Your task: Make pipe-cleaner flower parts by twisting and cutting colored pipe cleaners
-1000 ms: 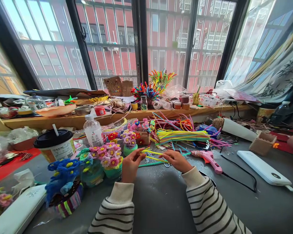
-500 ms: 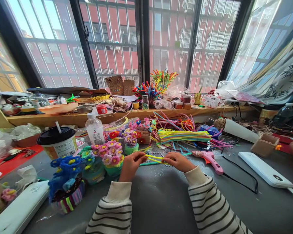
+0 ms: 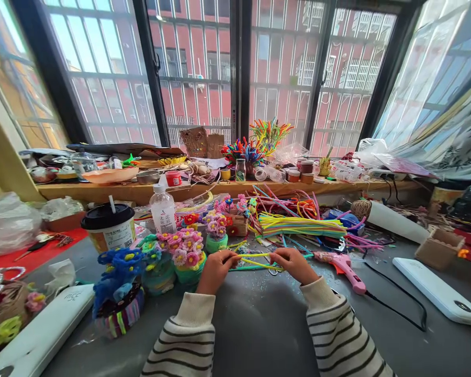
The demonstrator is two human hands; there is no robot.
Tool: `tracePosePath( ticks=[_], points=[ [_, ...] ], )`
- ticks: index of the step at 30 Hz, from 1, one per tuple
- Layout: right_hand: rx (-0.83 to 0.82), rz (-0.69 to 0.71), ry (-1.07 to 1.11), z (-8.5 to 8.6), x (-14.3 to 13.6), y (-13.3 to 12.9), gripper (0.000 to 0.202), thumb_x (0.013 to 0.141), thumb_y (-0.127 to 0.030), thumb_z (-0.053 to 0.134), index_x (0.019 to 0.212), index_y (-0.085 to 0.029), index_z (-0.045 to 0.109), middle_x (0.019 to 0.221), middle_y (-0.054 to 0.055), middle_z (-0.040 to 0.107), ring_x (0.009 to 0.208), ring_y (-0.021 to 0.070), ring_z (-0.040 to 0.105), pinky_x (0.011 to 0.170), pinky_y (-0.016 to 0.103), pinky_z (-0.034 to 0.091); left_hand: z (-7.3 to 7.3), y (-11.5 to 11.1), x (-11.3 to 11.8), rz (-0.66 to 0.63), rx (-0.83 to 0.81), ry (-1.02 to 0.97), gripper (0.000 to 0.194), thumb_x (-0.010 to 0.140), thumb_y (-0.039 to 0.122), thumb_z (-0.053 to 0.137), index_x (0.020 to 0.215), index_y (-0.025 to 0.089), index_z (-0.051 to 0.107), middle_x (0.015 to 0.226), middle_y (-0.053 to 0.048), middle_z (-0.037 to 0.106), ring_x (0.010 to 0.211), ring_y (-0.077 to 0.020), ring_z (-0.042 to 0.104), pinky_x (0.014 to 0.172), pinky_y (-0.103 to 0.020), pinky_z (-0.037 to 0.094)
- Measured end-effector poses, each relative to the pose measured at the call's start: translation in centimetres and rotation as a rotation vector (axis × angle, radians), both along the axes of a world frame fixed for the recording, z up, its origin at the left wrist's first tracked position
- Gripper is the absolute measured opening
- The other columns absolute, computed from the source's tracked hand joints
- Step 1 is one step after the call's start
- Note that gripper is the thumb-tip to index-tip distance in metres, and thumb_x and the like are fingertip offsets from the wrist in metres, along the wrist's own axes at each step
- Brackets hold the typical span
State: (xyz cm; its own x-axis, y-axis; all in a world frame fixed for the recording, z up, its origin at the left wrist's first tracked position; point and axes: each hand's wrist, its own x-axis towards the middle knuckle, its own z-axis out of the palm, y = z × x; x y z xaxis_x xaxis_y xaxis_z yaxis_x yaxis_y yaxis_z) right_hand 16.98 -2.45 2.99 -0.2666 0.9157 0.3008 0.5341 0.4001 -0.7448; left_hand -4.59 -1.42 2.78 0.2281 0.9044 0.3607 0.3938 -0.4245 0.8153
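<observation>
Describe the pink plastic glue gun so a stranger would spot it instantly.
On the grey tabletop below the barred window, find the striped-sleeved right hand. The glue gun lies just right of it, pistol-shaped and trailing a black cable, unlike the flat white power bank farther right.

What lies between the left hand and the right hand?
In the head view, yellow fuzzy strands lie between the left hand and the right hand; both pinch the upper one.
</observation>
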Motion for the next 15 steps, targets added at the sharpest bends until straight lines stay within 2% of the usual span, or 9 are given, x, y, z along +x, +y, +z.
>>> tracePosePath(
  ticks=[6,11,15],
  points=[
    [-0.245,-0.003,0.547,0.03,0.57,0.32,0.028,0.065,-0.041,0.051,0.058,-0.013,0.052,0.043,-0.006,0.037,0.04,0.0042,0.028,0.04,0.019,0.021,0.93,-0.55,0.04,-0.009,-0.085,-0.085,0.027,0.067,0.037,0.045,0.058,0.013,0.055,0.052,-0.001,0.054,0.049,-0.011,0.05,0.049,-0.02,0.042],
    [-0.377,0.116,0.976,0.03,0.74,0.24,0.022,0.062,-0.033,0.056,0.055,-0.014,0.049,0.05,-0.005,0.042,0.043,0.0037,0.036,0.044,0.017,0.03,1.14,-0.77,0.26,-0.025,-0.175,-0.167,0.027,0.063,0.039,0.049,0.058,0.013,0.056,0.051,-0.001,0.055,0.047,-0.0108,0.05,0.048,-0.02,0.042],
    [-0.452,0.213,1.19,-0.07,0.61,0.22,0.017,0.065,-0.031,0.055,0.057,-0.016,0.049,0.054,-0.005,0.044,0.049,0.0048,0.044,0.049,0.017,0.038,1.02,-0.62,0.39,-0.053,-0.263,-0.232,0.029,0.061,0.04,0.051,0.057,0.012,0.056,0.048,-0.001,0.055,0.045,-0.0107,0.05,0.047,-0.021,0.042]
  ],
)
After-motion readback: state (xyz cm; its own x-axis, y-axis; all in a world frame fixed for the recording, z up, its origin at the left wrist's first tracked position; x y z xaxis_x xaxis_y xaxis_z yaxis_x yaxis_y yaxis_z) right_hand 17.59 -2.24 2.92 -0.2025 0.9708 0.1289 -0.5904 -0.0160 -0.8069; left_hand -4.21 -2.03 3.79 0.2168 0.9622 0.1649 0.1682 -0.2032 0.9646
